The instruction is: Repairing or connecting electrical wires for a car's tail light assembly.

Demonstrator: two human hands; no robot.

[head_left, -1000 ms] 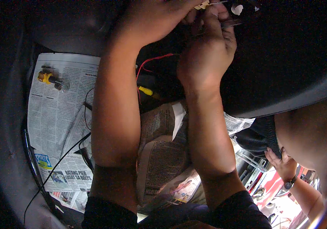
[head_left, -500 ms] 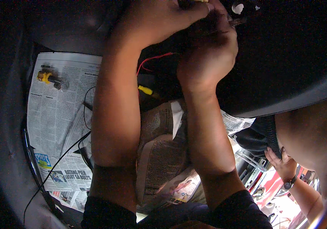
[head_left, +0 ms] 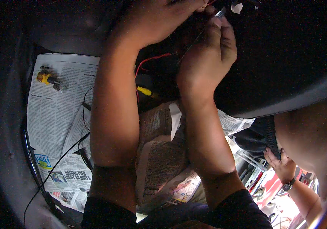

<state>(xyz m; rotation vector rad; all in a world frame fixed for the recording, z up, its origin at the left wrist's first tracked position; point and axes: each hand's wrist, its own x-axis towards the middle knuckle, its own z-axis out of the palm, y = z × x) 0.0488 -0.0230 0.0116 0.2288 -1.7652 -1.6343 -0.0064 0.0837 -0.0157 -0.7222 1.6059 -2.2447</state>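
High in the view, my left hand [head_left: 155,23] reaches to the upper edge with its fingers closed. What they pinch is too dark to make out; a bit of thin red wire shows by the fingertips. Close by on the right, my right hand [head_left: 209,57] pinches a small shiny metal piece [head_left: 220,13] between thumb and forefinger. A thin strand runs down beside that hand. Below the hands, a red wire [head_left: 154,58] comes out of the dark, and a yellow plug [head_left: 144,91] lies between my forearms.
Newspaper sheets [head_left: 62,122] cover the surface at left and between my arms. A yellow-and-black connector [head_left: 49,79] lies on them, and a black cable [head_left: 52,168] crosses them. A dark curved panel [head_left: 297,107] hangs at right. Another person's hand [head_left: 283,164] with a wristwatch is at lower right.
My right hand has turned and its fingers have straightened upward, bringing the shiny metal piece into sight. My left hand has shifted slightly up and left.
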